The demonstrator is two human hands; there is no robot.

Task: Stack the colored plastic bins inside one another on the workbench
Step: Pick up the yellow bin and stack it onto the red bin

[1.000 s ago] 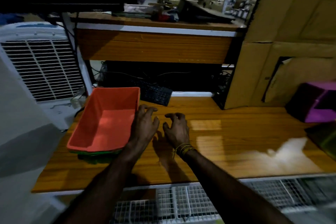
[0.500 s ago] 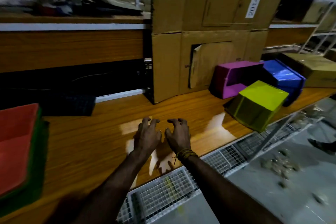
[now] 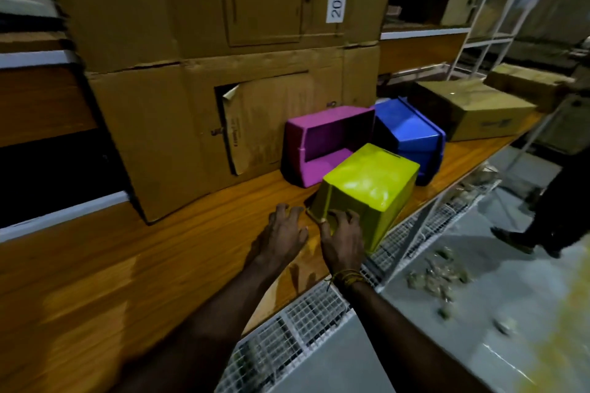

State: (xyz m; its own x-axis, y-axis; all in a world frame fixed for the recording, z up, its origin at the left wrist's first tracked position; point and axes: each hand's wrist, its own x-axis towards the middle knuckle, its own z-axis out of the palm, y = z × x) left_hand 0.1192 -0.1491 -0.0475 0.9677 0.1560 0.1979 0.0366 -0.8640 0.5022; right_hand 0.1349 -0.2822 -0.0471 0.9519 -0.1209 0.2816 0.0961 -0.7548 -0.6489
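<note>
A yellow bin [image 3: 370, 182] lies bottom-up and tilted near the front edge of the wooden workbench [image 3: 159, 265]. Behind it a magenta bin [image 3: 319, 166] lies on its side with its opening towards me. A blue bin [image 3: 412, 134] is tipped over to the right of the magenta one. My right hand [image 3: 343, 239] grips the yellow bin at its near rim, fingers curled on the side wall and thumb at the edge. My left hand [image 3: 284, 236] is just left of that rim's corner, fingers loosely bent, fingertips at the bin's edge.
Large cardboard boxes [image 3: 223, 41] stand along the back of the bench. A flat cardboard box [image 3: 472, 108] lies at the bench's right end. A white wire-mesh rack [image 3: 303, 322] runs below the front edge. Another person's legs [image 3: 549, 201] are on the floor at right.
My view has swung right, away from the red and green bins. Both hands moved forward along the bench to the yellow bin, and my right hand has taken hold of its rim.
</note>
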